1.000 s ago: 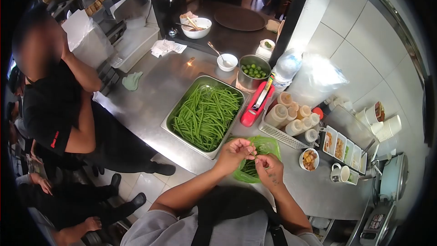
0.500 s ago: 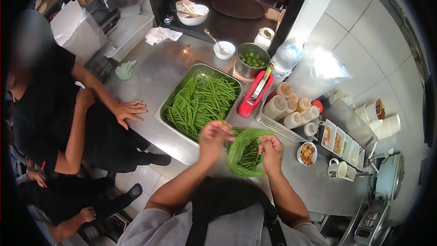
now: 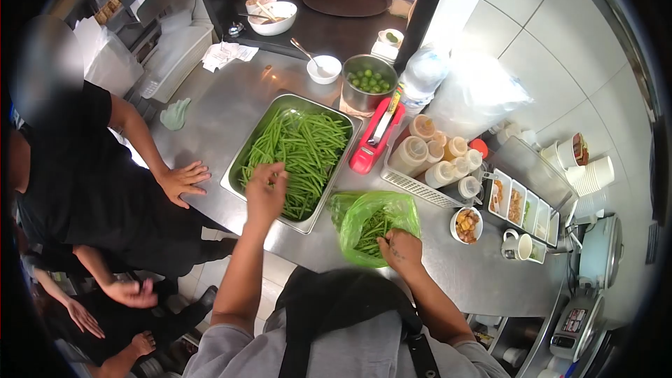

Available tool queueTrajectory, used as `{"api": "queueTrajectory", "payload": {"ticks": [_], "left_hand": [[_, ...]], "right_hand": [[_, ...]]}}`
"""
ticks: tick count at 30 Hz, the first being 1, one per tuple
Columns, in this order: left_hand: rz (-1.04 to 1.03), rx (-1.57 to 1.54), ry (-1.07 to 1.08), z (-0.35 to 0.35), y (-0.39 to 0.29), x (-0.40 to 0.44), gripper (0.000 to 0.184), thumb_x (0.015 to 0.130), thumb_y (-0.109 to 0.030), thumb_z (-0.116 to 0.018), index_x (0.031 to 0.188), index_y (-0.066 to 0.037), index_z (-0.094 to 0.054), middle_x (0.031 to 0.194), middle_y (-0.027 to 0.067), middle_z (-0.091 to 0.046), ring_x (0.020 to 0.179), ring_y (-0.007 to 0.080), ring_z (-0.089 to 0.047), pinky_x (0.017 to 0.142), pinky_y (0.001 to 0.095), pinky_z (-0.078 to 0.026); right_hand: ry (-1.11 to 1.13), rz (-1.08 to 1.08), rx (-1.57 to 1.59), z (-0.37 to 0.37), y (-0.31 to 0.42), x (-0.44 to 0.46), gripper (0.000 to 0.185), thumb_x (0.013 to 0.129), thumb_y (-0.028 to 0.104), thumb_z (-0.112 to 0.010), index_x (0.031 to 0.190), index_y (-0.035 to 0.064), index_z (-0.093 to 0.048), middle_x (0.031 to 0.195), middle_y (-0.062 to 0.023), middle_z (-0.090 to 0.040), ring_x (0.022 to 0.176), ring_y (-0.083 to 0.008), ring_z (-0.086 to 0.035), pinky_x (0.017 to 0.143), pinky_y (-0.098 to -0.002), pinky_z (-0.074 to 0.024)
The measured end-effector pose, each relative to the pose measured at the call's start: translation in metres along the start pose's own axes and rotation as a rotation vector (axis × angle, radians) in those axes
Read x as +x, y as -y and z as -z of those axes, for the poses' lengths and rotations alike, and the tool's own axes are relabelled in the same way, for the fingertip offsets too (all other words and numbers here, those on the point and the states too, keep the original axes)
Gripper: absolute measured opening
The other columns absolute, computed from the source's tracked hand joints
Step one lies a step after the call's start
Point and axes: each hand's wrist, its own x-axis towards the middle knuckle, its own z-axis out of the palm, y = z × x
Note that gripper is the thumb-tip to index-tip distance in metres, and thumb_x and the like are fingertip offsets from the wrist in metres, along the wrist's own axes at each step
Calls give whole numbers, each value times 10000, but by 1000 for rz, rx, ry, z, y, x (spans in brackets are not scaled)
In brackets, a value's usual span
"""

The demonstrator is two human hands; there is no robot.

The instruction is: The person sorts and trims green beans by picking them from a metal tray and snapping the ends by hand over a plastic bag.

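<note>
Long green beans point(image 3: 308, 147) fill a deep metal tray point(image 3: 231, 178) on the steel counter. My left hand point(image 3: 267, 192) is over the near left part of the tray, touching or just above the beans; its fingertips are partly hidden against them. To the right of the tray stands an open green plastic bag point(image 3: 343, 213) with thin green bean pieces point(image 3: 372, 232) inside. My right hand point(image 3: 400, 246) is closed at the bag's right side, its fingers curled in at the opening. What it holds, if anything, is hidden.
A red dispenser point(image 3: 375, 136), a pot of green citrus point(image 3: 369, 84) and a basket of bottles point(image 3: 420, 185) stand behind the bag. A bowl of brown food point(image 3: 465, 225) is at the right. A co-worker's hand point(image 3: 183, 180) rests on the counter's left edge.
My left hand has moved left from the bag to the bean tray. My right hand has lowered to the bag's right side. The co-worker's hand has come down onto the counter.
</note>
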Motion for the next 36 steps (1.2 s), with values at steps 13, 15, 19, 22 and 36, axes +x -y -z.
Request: {"api": "queueTrajectory", "payload": {"ticks": [13, 15, 19, 22, 36], "left_hand": [[418, -696, 765, -103, -71, -91, 232, 958, -187, -623, 1063, 15, -667, 829, 26, -647, 716, 59, -573, 635, 221, -479], [504, -682, 790, -95, -77, -84, 214, 973, -194, -599, 1020, 7, -657, 840, 20, -645, 676, 71, -593, 601, 217, -495], [511, -906, 633, -93, -70, -80, 207, 987, -174, -564, 1014, 9, -656, 897, 41, -667, 693, 95, -624, 655, 239, -533], [577, -942, 594, -90, -69, -78, 212, 987, -172, -563, 1031, 18, -647, 912, 44, -670, 700, 106, -632, 679, 255, -535], [544, -963, 641, -92, -65, -83, 270, 993, -216, -565, 1078, 29, -643, 929, 43, -673, 778, 99, -644, 748, 247, -531]], "right_hand": [[-109, 25, 678, 40, 36, -14, 133, 871, 149, -684, 880, 18, -662, 733, -70, -670, 635, -113, -617, 611, -268, -496], [-83, -4, 865, 31, 35, -16, 112, 899, 127, -660, 922, 18, -669, 782, -40, -675, 668, -73, -594, 605, -242, -482], [110, -165, 1144, 27, 28, -14, 145, 934, 141, -627, 937, 2, -665, 784, -20, -661, 656, -50, -550, 593, -200, -437], [281, -280, 1245, 27, 22, -13, 146, 924, 147, -633, 945, 5, -662, 792, -35, -666, 659, -64, -560, 598, -203, -438], [378, -395, 1838, 18, 12, -10, 84, 850, 78, -592, 919, 29, -590, 734, -84, -617, 604, -168, -559, 553, -301, -441]]}}
